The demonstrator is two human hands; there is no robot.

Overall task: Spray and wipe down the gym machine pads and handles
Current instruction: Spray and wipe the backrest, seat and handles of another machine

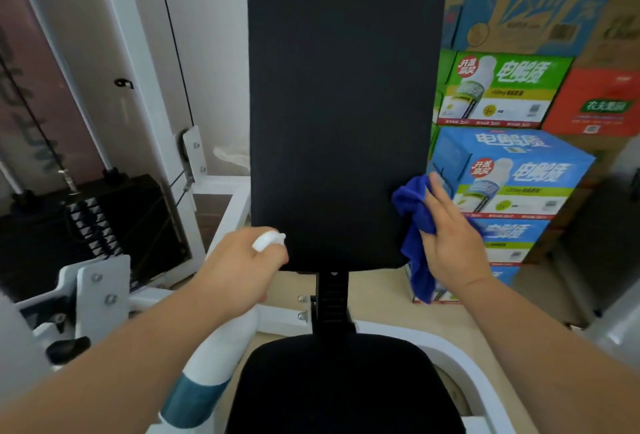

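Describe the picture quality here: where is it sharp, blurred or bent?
Head view: the wide lens slants the white frame at the left edge; the top-right box is blurred, the blue box by the cloth sharper; the black back pad shows no glare; light is soft, without hard shadows.

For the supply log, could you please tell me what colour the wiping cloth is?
Blue; the cloth shows best in the head view.
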